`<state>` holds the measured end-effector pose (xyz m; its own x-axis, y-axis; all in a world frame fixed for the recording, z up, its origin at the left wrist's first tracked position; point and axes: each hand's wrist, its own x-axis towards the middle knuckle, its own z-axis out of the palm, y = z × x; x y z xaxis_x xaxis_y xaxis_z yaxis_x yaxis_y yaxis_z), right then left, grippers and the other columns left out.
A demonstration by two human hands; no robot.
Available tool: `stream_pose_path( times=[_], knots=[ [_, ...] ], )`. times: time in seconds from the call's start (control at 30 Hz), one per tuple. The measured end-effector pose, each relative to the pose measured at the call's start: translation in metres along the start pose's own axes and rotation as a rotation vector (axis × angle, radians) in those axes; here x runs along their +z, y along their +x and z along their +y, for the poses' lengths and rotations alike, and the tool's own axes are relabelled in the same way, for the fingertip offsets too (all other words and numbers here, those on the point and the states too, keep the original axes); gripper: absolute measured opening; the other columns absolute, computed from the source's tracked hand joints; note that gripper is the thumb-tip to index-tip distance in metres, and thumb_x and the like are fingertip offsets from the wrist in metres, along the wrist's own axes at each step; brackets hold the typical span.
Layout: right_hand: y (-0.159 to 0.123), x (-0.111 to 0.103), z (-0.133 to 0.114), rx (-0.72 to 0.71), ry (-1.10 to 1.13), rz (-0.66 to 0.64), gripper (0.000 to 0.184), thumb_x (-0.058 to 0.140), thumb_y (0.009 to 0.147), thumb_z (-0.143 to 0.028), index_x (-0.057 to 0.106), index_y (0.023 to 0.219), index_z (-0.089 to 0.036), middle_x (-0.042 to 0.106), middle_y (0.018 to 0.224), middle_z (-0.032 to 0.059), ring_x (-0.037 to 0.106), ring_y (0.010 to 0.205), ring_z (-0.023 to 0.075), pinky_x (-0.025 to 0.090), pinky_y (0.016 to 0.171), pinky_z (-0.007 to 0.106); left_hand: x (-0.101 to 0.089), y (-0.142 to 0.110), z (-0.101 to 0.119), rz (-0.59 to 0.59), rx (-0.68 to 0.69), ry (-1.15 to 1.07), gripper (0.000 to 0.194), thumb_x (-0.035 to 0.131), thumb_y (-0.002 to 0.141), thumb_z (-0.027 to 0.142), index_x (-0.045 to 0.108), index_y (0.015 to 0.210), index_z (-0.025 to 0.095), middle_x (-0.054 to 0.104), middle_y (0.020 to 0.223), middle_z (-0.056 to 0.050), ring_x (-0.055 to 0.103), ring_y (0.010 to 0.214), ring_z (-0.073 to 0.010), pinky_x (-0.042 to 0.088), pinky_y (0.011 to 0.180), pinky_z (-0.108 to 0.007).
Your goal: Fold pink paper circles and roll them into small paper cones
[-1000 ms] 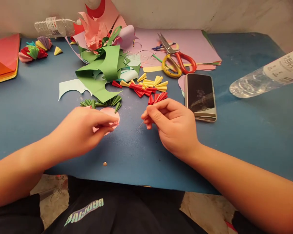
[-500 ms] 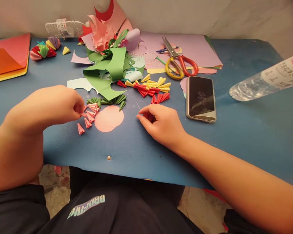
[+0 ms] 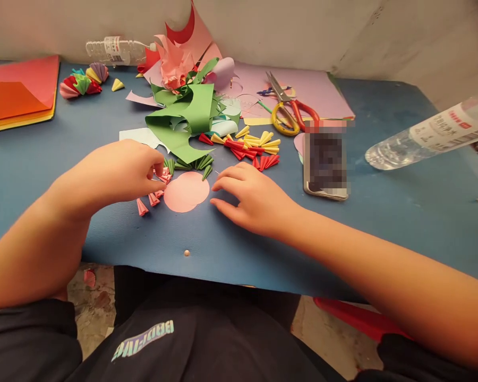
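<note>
My left hand (image 3: 115, 175) pinches thumb and forefinger on a small pink paper cone (image 3: 164, 175) in a little pile left of a pink paper circle (image 3: 186, 192). Two more pink cones (image 3: 142, 206) lie loose below my fingers. My right hand (image 3: 252, 200) rests on the blue table (image 3: 402, 212) at the circle's right edge, fingers spread. A thin stick (image 3: 216, 171) pokes out past its forefinger. Green cones (image 3: 201, 163) lie just behind the circle.
Red and yellow cones (image 3: 255, 146), green paper scraps (image 3: 187, 119), scissors (image 3: 290, 111) on a lilac sheet, a phone (image 3: 325, 162), a lying water bottle (image 3: 426, 135), stacked coloured paper (image 3: 19, 98) and folded paper pieces (image 3: 82, 82) surround the hands.
My left hand let go of the pink circle, swung left to the pink cones, then came back towards the circle. My right hand lowered and slid left to the circle's edge.
</note>
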<state>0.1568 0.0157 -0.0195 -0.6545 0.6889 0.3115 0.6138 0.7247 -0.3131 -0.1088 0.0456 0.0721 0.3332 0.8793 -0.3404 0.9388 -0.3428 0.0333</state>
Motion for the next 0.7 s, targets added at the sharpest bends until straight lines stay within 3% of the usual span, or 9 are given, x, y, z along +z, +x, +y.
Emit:
stream_pose_path(
  times=[0.1, 0.2, 0.3, 0.47, 0.57, 0.7],
  knots=[
    [0.015, 0.008, -0.006, -0.052, 0.011, -0.011, 0.034, 0.066, 0.096, -0.028, 0.076, 0.119, -0.006, 0.076, 0.123, 0.0195, 0.06, 0.111, 0.0372, 0.053, 0.102, 0.052, 0.008, 0.005, 0.011, 0.024, 0.051, -0.008, 0.021, 0.06, 0.083, 0.043, 0.072, 0.085, 0.026, 0.079, 0.086, -0.002, 0.072, 0.081, -0.0259, 0.041, 0.061, -0.032],
    [0.025, 0.015, -0.01, -0.014, 0.004, -0.057, 0.054, 0.069, 0.093, -0.031, 0.066, 0.141, -0.006, 0.069, 0.143, 0.0197, 0.048, 0.13, 0.0454, 0.047, 0.107, 0.06, 0.017, 0.008, 0.015, 0.044, 0.151, 0.004, 0.022, 0.06, 0.085, 0.041, 0.073, 0.092, 0.025, 0.079, 0.086, -0.001, 0.071, 0.079, -0.0235, 0.042, 0.062, -0.03],
    [0.029, 0.017, -0.012, 0.037, -0.008, -0.135, 0.056, 0.067, 0.095, -0.031, 0.062, 0.146, -0.008, 0.073, 0.137, 0.0191, 0.046, 0.133, 0.0481, 0.043, 0.105, 0.064, 0.022, 0.008, 0.016, 0.004, 0.165, 0.008, 0.02, 0.059, 0.086, 0.034, 0.073, 0.097, 0.024, 0.079, 0.086, 0.0, 0.068, 0.067, -0.0194, 0.039, 0.057, -0.03],
    [0.03, 0.013, -0.015, 0.056, -0.018, -0.162, 0.05, 0.068, 0.095, -0.031, 0.065, 0.139, -0.009, 0.076, 0.124, 0.0216, 0.049, 0.127, 0.0419, 0.042, 0.099, 0.054, 0.024, 0.007, 0.019, 0.006, 0.193, 0.035, 0.019, 0.058, 0.089, 0.031, 0.073, 0.096, 0.022, 0.077, 0.081, -0.003, 0.064, 0.061, -0.0194, 0.038, 0.056, -0.031],
    [0.031, 0.011, -0.018, 0.067, -0.022, -0.159, 0.042, 0.062, 0.099, -0.033, 0.068, 0.134, -0.01, 0.076, 0.118, 0.0212, 0.052, 0.121, 0.0383, 0.042, 0.094, 0.049, 0.028, 0.008, 0.024, 0.054, 0.265, 0.096, 0.021, 0.056, 0.092, 0.035, 0.073, 0.091, 0.022, 0.076, 0.087, -0.007, 0.066, 0.07, -0.0236, 0.037, 0.057, -0.033],
    [0.033, 0.012, -0.016, 0.092, 0.021, -0.144, 0.04, 0.061, 0.101, -0.038, 0.07, 0.128, -0.01, 0.076, 0.115, 0.0191, 0.056, 0.113, 0.0346, 0.042, 0.096, 0.047, 0.034, 0.008, 0.026, 0.162, 0.41, 0.271, 0.037, 0.052, 0.099, 0.05, 0.073, 0.099, 0.019, 0.074, 0.093, -0.011, 0.07, 0.084, -0.0305, 0.044, 0.068, -0.039]
  ],
)
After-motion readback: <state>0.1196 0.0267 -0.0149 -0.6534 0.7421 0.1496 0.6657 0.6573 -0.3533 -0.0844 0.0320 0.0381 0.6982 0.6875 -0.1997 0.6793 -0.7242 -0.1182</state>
